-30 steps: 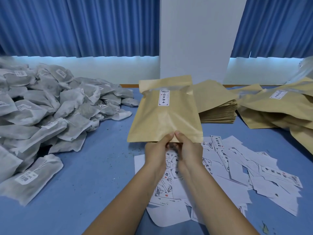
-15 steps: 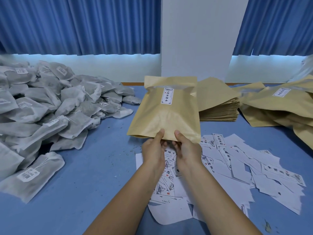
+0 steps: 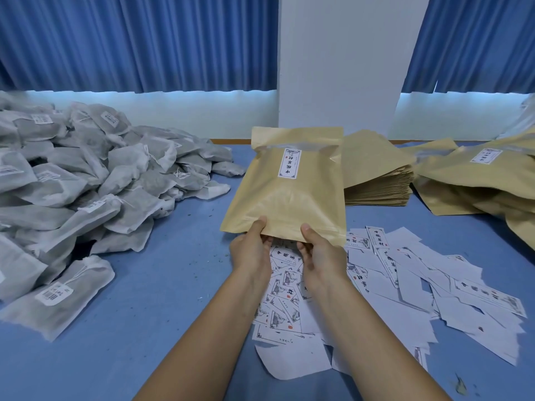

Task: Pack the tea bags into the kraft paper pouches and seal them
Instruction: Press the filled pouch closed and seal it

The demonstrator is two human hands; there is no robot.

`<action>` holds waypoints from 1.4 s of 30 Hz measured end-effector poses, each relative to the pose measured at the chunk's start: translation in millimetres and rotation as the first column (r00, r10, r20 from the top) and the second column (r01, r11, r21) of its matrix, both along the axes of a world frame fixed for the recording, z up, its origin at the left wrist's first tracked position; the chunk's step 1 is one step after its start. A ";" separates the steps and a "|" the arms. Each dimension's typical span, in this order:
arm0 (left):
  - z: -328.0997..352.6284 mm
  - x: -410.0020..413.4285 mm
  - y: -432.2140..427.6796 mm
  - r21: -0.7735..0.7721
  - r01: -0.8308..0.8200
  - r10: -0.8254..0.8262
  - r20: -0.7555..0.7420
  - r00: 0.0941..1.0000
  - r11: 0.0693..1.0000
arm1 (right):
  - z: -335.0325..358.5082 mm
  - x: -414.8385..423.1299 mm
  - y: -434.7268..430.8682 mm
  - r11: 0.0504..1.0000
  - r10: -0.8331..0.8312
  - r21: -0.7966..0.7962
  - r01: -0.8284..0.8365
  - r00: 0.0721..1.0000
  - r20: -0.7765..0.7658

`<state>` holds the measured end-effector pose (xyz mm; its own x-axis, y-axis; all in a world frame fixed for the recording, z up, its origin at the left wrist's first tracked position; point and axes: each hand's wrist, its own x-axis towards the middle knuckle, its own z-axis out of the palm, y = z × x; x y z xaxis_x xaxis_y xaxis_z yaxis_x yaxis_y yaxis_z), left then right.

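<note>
Left hand (image 3: 252, 253) and right hand (image 3: 321, 256) are pinching the kraft pouch (image 3: 283, 198) by its near edge, thumbs spreading wider than earlier.

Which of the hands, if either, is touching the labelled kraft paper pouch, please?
Touching, both: the head view shows the left hand and right hand pinching the bottom edge of the kraft paper pouch, thumbs on its front.

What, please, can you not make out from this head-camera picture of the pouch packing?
Head view throughout.
- Inside of the held pouch: opaque kraft paper hides whether tea bags are in it.
- Fingers of left hand and right hand: under the pouch's bottom edge; only thumbs show.
- Print on the pouch label: too small to read.
- Tea bag pile: cut off by left edge.
- Pouch heap at right: cut off by right edge.
</note>
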<state>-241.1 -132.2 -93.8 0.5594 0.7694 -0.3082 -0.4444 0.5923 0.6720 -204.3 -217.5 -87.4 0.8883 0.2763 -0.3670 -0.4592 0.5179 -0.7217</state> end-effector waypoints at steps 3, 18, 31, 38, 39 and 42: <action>2.5 0.7 0.8 0.013 0.008 -0.008 0.012 1.000 1.000 | -0.1 0.2 0.2 1.000 -0.004 -0.003 0.004 1.000 0.006; 6.5 -7.9 21.4 -0.088 -0.126 0.121 -0.051 0.991 0.988 | -0.9 3.4 -2.5 0.999 -0.014 -0.035 0.013 0.999 -0.038; 0.1 -12.2 38.4 0.047 -0.151 0.156 -0.152 0.976 0.987 | -3.2 3.4 -3.0 0.999 -0.028 -0.027 0.029 0.999 0.034; -7.2 1.4 -9.3 0.025 0.318 -0.319 0.047 0.947 0.948 | -3.8 -2.3 3.2 0.999 0.035 -0.035 -0.032 0.993 0.109; -7.9 4.0 -12.9 0.045 0.325 -0.326 -0.004 0.946 0.945 | -4.2 -3.8 4.4 0.998 0.052 -0.048 -0.047 0.992 0.117; -8.7 5.6 -12.4 0.117 0.234 -0.226 -0.075 0.971 0.965 | -1.7 -5.8 5.0 1.000 0.019 0.014 -0.020 0.996 0.090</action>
